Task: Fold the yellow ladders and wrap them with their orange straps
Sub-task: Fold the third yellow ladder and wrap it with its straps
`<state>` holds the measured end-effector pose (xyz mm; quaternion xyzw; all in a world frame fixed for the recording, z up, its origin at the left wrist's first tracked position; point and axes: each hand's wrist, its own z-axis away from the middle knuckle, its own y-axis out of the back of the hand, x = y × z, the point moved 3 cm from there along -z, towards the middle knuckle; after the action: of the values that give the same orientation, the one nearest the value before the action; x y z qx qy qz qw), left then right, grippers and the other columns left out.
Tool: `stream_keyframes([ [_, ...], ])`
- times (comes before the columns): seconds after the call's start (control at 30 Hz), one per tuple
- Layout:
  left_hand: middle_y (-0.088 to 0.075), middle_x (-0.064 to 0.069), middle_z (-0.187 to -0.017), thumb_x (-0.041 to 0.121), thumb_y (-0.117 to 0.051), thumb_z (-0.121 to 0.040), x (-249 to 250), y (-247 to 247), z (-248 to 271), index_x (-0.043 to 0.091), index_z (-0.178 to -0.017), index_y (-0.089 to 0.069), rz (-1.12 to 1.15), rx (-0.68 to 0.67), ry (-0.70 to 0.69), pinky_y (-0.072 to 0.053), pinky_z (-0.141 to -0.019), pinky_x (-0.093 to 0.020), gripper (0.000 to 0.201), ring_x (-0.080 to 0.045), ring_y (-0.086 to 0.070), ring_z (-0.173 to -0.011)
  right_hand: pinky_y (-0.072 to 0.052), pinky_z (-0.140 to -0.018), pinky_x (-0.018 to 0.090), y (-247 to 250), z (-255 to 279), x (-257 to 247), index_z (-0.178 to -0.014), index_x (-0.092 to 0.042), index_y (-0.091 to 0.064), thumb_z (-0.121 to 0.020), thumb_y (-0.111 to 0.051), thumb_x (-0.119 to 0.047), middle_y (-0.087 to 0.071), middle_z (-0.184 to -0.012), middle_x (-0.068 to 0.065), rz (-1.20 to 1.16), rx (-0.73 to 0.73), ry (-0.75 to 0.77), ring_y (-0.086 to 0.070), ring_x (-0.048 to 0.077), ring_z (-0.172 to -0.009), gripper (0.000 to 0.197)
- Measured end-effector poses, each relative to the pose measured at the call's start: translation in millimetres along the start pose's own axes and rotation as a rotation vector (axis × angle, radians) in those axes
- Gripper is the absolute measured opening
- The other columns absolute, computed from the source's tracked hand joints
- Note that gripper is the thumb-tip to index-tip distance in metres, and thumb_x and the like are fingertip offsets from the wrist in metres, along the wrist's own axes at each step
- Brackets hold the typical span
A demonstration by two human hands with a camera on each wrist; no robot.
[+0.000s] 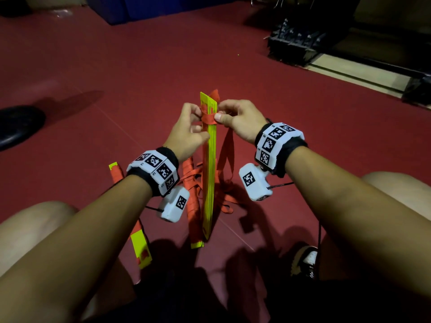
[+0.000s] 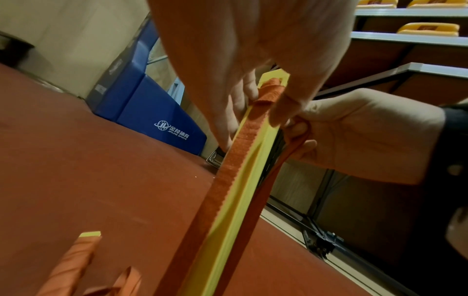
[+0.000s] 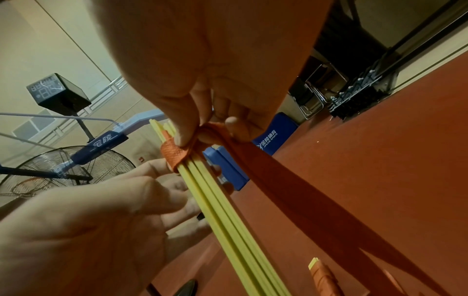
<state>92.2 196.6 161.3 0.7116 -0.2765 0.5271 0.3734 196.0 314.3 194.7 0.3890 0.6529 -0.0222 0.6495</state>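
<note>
A folded yellow ladder (image 1: 208, 173) is held nearly upright on the red floor (image 1: 116, 66), its foot planted between the person's knees. An orange strap (image 1: 208, 118) is looped once around the slats near the top, and a free length of it hangs down to the right of the ladder into a loose tangle (image 1: 224, 194) on the floor. The loop is pinched against the ladder's left side by the left hand (image 1: 186, 134), fingers curled. On the ladder's right side the strap is gripped between thumb and bent fingers of the right hand (image 1: 238, 122). Left of the ladder, a second bundle (image 1: 130, 217), already wound in orange, is seen lying flat. Beyond the ladder, a blue mat (image 2: 149, 112) is stood against the wall.
</note>
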Motion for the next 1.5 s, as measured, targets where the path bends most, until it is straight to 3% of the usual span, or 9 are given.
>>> stream_keyframes([
  [0.1,-0.067,-0.001,-0.115,0.018,-0.081,-0.067,-1.4,-0.3,1.4,0.022,-0.101,-0.032,-0.026,-0.028,-0.028,-0.051,-0.067,-0.028,0.059,-0.019,-0.059,-0.082,-0.040,-0.065,0.009,-0.5,-1.0,1.6,-0.108,0.004,-0.066,-0.094,-0.064,-0.006,-0.056,-0.079,-0.001,-0.002,0.000,0.015,-0.050,0.006,-0.071,0.017],
  [0.2,-0.071,0.000,-0.115,0.035,-0.088,-0.065,-2.1,2.4,2.8,0.020,-0.104,-0.032,-0.159,-0.001,-0.067,-0.057,-0.076,-0.033,0.070,-0.023,-0.070,-0.089,-0.047,-0.076,0.023,-4.8,-4.6,3.7,-0.098,-0.010,-0.067,-0.092,-0.068,-0.013,-0.057,-0.078,-0.007,0.050,0.013,0.050,-0.054,0.010,-0.077,0.007],
  [0.33,-0.068,0.004,-0.095,0.013,-0.085,-0.076,-3.8,5.2,2.2,0.015,-0.108,-0.038,-0.243,0.098,-0.089,-0.056,-0.073,-0.040,0.057,-0.026,-0.070,-0.080,-0.050,-0.083,0.039,-8.5,-10.3,6.7,-0.085,-0.024,-0.062,-0.087,-0.072,-0.020,-0.055,-0.070,-0.014,0.090,0.031,0.083,-0.054,0.009,-0.073,0.011],
  [0.5,-0.064,0.004,-0.090,0.015,-0.073,-0.071,-4.4,5.6,1.5,0.018,-0.112,-0.044,-0.168,0.092,-0.051,-0.057,-0.070,-0.049,0.050,-0.025,-0.066,-0.072,-0.050,-0.086,0.040,-5.4,-11.1,11.4,-0.109,-0.015,-0.067,-0.087,-0.072,-0.016,-0.052,-0.070,-0.013,0.090,0.000,0.077,-0.052,0.011,-0.074,0.023],
  [0.63,-0.066,0.005,-0.090,0.008,-0.069,-0.074,-2.7,3.3,0.2,0.022,-0.112,-0.051,-0.110,0.062,-0.035,-0.057,-0.070,-0.040,0.044,-0.016,-0.069,-0.073,-0.050,-0.093,0.044,-6.6,-8.5,9.6,-0.118,-0.021,-0.068,-0.083,-0.067,-0.024,-0.067,-0.083,-0.005,0.132,-0.011,0.080,-0.062,0.018,-0.084,0.036],
  [0.83,-0.060,-0.001,-0.091,-0.019,-0.059,-0.082,-0.3,-0.7,-1.6,0.013,-0.111,-0.052,-0.034,0.031,-0.047,-0.053,-0.065,-0.025,0.044,0.000,-0.061,-0.070,-0.051,-0.089,0.049,-6.2,-10.8,13.8,-0.094,-0.026,-0.070,-0.073,-0.067,-0.043,-0.070,-0.083,-0.002,0.128,0.020,0.043,-0.065,0.022,-0.084,0.027],
  [1.03,-0.062,0.002,-0.088,-0.022,-0.059,-0.081,2.3,2.3,-3.9,0.014,-0.111,-0.056,0.037,-0.003,0.005,-0.045,-0.056,-0.012,0.048,0.000,-0.061,-0.070,-0.050,-0.091,0.049,-7.6,-12.1,16.4,-0.103,-0.019,-0.071,-0.075,-0.069,-0.039,-0.071,-0.089,0.010,0.075,0.010,0.071,-0.064,0.032,-0.088,0.035],
  [1.2,-0.063,-0.002,-0.093,-0.021,-0.060,-0.086,-4.1,4.6,-6.8,0.019,-0.100,-0.051,0.091,0.010,0.055,-0.053,-0.064,-0.020,0.043,-0.012,-0.061,-0.074,-0.048,-0.083,0.047,-5.3,-14.7,22.2,-0.097,-0.015,-0.066,-0.071,-0.070,-0.044,-0.053,-0.072,-0.013,0.087,0.040,0.047,-0.051,0.013,-0.072,0.039],
  [1.5,-0.065,0.000,-0.090,-0.021,-0.054,-0.089,-4.9,7.8,-6.0,0.009,-0.114,-0.051,0.076,0.023,0.042,-0.051,-0.065,-0.021,0.039,-0.005,-0.062,-0.069,-0.044,-0.069,0.029,-0.6,-14.1,18.2,-0.088,-0.016,-0.061,-0.081,-0.079,-0.043,-0.060,-0.076,-0.009,0.263,0.038,0.070,-0.056,0.015,-0.073,0.033],
])
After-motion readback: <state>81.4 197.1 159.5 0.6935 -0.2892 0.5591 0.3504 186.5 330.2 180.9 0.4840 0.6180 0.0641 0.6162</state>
